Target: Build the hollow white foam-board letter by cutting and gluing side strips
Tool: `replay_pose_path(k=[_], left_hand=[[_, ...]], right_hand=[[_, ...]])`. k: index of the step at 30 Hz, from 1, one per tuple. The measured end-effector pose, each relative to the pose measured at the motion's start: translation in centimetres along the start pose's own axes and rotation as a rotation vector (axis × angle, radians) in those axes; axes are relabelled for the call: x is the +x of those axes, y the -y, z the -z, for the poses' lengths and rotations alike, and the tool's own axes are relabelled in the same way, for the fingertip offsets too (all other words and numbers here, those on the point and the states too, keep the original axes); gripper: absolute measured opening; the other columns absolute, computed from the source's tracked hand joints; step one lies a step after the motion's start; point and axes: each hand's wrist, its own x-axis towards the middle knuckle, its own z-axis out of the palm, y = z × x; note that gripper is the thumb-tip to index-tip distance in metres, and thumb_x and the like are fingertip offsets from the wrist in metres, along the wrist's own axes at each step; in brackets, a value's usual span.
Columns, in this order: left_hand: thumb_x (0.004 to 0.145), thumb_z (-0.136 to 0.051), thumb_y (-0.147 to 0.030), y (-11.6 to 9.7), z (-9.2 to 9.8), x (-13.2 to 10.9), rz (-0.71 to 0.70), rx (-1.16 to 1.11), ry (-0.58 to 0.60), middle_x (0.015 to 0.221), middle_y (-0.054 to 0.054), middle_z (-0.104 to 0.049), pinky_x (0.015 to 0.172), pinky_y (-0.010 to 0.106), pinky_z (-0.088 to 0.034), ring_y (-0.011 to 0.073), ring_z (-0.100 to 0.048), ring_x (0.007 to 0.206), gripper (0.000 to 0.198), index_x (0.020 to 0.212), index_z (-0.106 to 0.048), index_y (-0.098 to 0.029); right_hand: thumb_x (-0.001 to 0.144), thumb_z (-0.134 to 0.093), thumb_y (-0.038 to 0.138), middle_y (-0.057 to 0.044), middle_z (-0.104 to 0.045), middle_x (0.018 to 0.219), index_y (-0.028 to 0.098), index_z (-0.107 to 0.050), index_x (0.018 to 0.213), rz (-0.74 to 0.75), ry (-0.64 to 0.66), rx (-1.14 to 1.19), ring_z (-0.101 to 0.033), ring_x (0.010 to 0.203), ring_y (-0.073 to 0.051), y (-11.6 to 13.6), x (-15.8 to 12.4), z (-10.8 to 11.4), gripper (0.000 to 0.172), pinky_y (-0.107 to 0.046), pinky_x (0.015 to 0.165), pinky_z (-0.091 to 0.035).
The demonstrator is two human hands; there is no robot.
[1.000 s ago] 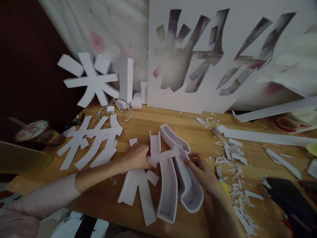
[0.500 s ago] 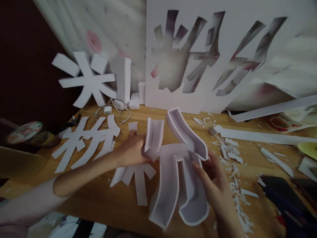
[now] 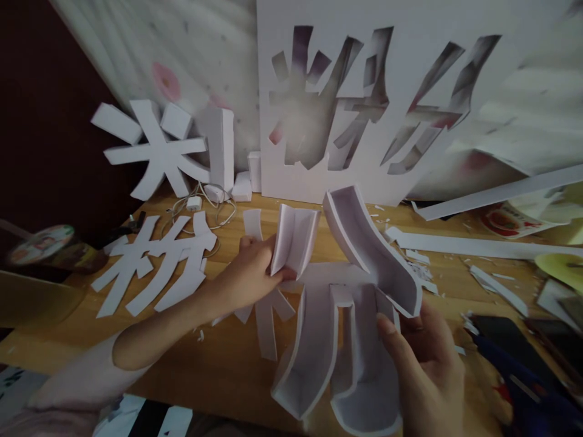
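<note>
Between my hands is a hollow white foam-board character [image 3: 314, 331], its open side facing me and thin walls standing along its strokes. My left hand [image 3: 257, 264] grips its short upper-left stroke, with fingertips at that stroke's lower end. My right hand [image 3: 423, 358] holds the right side, thumb on the wall and fingers behind. Below and behind it, a flat white cut-out character [image 3: 266, 328] lies partly hidden on the wooden table [image 3: 191, 364]. Another flat cut-out [image 3: 170, 267] lies to the left.
At the back left stands a thick white character [image 3: 159, 145]; a white board [image 3: 282, 182] with character-shaped openings leans beside it. White strips [image 3: 473, 246], scraps, a phone [image 3: 510, 340] and a blue tool [image 3: 523, 388] are on the right. A lidded cup [image 3: 43, 243] and a charger cable [image 3: 223, 209] are left.
The hollow character and my right hand have shifted right in view. My left hand has moved slightly right and up with the upper-left stroke. Both hands keep their hold.
</note>
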Motion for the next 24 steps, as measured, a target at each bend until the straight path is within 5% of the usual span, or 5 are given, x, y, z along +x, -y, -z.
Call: replay_pose_path(k=[8, 19, 24], left_hand=[[0.077, -0.066, -0.016, -0.9, 0.3, -0.4, -0.011, -0.128, -0.026, 0.056, -0.008, -0.049, 0.088, 0.035, -0.041, 0.0105, -0.052, 0.056, 0.01, 0.077, -0.057, -0.019], [0.074, -0.068, -0.016, -1.0, 0.2, -0.3, -0.027, -0.417, 0.028, 0.064, -0.007, -0.062, 0.057, 0.019, -0.041, 0.0095, -0.057, 0.059, 0.01, 0.075, -0.059, -0.018], [0.076, -0.068, -0.016, -1.1, 0.2, -0.4, -0.04, -0.29, -0.008, 0.061, -0.007, -0.057, 0.067, 0.024, -0.045, 0.0106, -0.056, 0.06, 0.011, 0.076, -0.057, -0.018]], right_hand=[[0.079, -0.074, 0.042, -0.007, -0.066, 0.12, 0.028, -0.062, 0.124, -0.073, -0.097, -0.019, -0.063, 0.107, -0.024, 1.3, -1.2, 0.7, 0.049, -0.036, 0.091, -0.05], [0.082, -0.069, 0.04, -0.008, -0.065, 0.118, 0.026, -0.06, 0.124, -0.024, -0.116, -0.091, -0.063, 0.102, -0.025, 1.7, -1.6, 1.1, 0.045, -0.037, 0.084, -0.051], [0.08, -0.072, 0.034, -0.006, -0.064, 0.123, 0.029, -0.06, 0.125, 0.039, -0.079, -0.073, -0.063, 0.107, -0.025, 0.3, -1.0, 2.4, 0.047, -0.036, 0.088, -0.051]])
